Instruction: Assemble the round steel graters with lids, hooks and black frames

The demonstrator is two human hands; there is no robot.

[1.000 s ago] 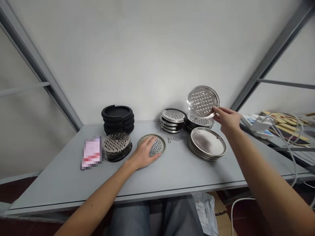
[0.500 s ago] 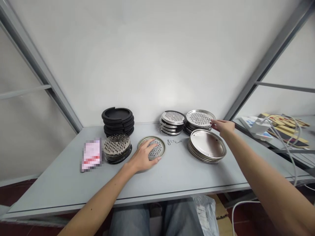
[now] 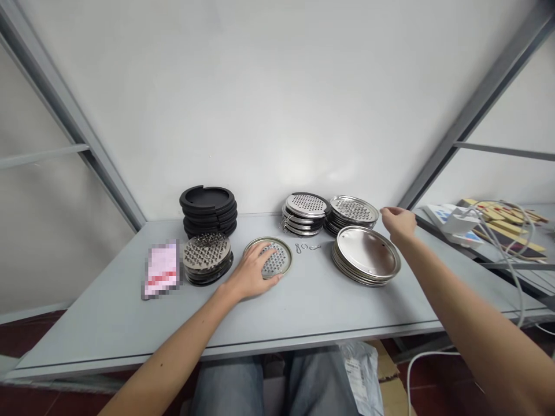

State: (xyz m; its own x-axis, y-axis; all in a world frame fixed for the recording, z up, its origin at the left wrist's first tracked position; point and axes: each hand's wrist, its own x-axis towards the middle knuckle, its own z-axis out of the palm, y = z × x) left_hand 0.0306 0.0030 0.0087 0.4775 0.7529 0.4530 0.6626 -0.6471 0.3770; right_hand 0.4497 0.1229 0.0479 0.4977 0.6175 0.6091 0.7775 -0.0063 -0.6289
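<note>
My left hand [image 3: 254,271] lies over the left side of a round metal grater disc [image 3: 281,260] with a raised rim, its fingers spread across it. Part of the disc is hidden under the palm. My right hand [image 3: 399,222] is just right of a stack of rimmed grater discs [image 3: 353,209], apart from it. Its fingers are curled together with nothing visible in them. Nearer me, below that hand, stands a stack of smooth shiny metal lids [image 3: 367,251]. Small metal clips [image 3: 298,248] lie between the disc and the lids.
Black ring-shaped holders [image 3: 208,211] are stacked at the back left, with spiky grater discs [image 3: 206,254] in front. A blurred pink packet [image 3: 162,268] lies further left. Assembled graters [image 3: 306,214] stand near the wall. White cables [image 3: 514,254] and boards occupy the neighbouring surface on the right.
My right hand has come off the edge of the top grater in the right-hand stack and moved slightly right. My left hand stays on the grater disc.
</note>
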